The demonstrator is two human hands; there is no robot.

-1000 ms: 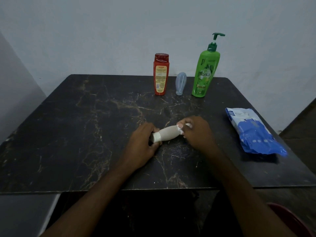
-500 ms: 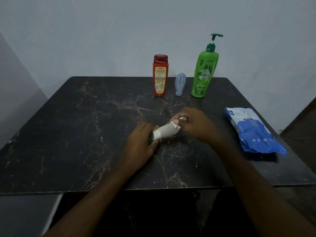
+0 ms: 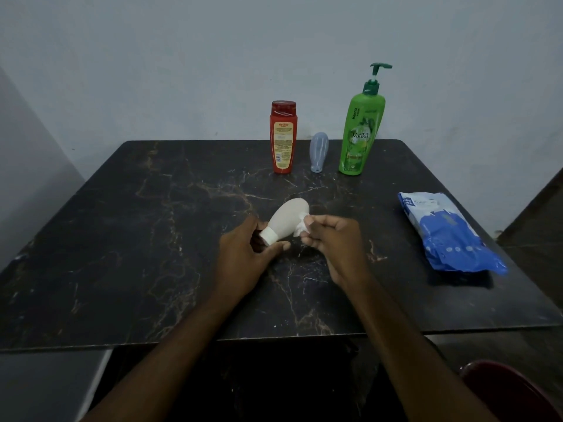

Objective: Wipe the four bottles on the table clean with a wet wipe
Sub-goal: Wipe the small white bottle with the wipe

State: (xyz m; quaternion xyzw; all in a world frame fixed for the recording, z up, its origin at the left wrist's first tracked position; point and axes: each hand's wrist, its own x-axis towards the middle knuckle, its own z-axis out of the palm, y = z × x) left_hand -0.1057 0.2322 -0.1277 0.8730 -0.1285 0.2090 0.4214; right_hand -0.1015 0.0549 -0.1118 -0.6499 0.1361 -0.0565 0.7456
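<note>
Head view takes in a dark marbled table [image 3: 122, 239] set against a pale wall. On its right side lies a blue and white pack of wipes [image 3: 451, 236], well apart from everything else. Along the far edge stand a green pump bottle [image 3: 361, 132] and, to its left, a red bottle [image 3: 283, 138].

Near the middle of the table, the left hand [image 3: 243, 257] and the right hand [image 3: 335, 242] are both curled around their work. The left hand grips the white bottle [image 3: 288, 219] at its cap end. A second ago this bottle lay almost level between the hands, with the right hand over its far end. Now it is tipped, with its rounded base lifted away toward the far edge and mostly bare.

A small bluish bottle [image 3: 318, 152] stands cap down between the red and green ones.

The right hand pinches the bunched wet wipe [image 3: 303, 228], which has slid off the base and touches the side of the white bottle's body. The base looks wiped and the rubbing is moving along the side. Of the three bottles at the back, nothing tells whether they are wiped yet.
</note>
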